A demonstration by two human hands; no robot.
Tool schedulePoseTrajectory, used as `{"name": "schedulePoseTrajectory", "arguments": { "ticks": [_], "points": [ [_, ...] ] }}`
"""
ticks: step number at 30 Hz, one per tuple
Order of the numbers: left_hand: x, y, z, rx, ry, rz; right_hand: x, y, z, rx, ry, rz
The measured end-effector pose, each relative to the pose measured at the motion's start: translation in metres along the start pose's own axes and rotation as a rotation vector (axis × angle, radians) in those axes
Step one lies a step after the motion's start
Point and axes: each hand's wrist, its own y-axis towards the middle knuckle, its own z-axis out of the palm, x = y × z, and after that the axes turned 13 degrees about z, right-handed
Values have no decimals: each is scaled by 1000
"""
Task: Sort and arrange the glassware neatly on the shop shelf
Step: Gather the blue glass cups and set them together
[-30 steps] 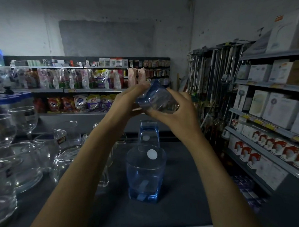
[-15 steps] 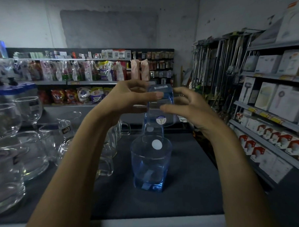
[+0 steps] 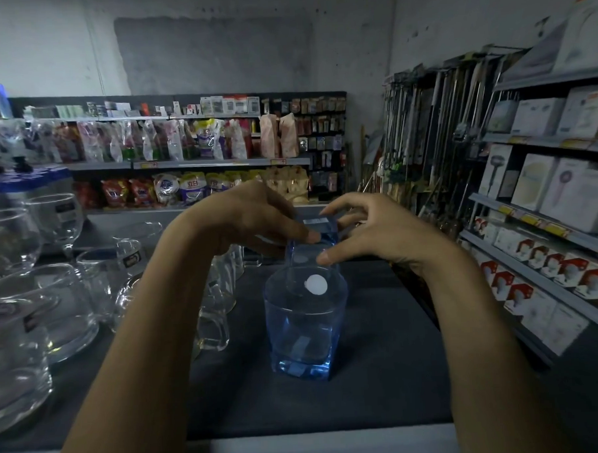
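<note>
A blue tumbler (image 3: 321,227) is held base-up between both sets of fingers. The left hand (image 3: 253,221) is curled over it with the thumb pressed to its wall, and the right hand (image 3: 376,235) pinches it loosely, forefinger above and thumb below. Just beneath the fingertips a second tumbler (image 3: 303,329) is stood upright on the shelf (image 3: 381,342) — clear jugs (image 3: 40,306) are ranged left of the left fingers.

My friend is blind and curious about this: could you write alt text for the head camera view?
The person's left hand and right hand grip a blue tumbler just behind a second blue tumbler standing on a dark shop shelf. Clear glassware stands at the left; stocked shelves fill the background.
</note>
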Motion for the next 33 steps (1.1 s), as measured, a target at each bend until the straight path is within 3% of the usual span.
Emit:
{"name": "schedulePoseTrajectory", "arguments": {
  "ticks": [7,15,20,23,29,33],
  "points": [
    [5,6,7,43,111,-72,-2,1,4,24,-170,29],
    [3,5,10,71,68,-121,-8,3,-1,101,-169,95],
    [11,8,1,-127,41,-85,-3,-1,-11,-38,52,-27],
    [20,13,6,-241,70,-56,0,8,1,-66,35,-68],
    [33,24,22,-266,240,-19,-6,22,20,-114,-101,5],
    [32,24,26,-264,103,-52,-7,25,26,-164,-71,56]
  ]
}}
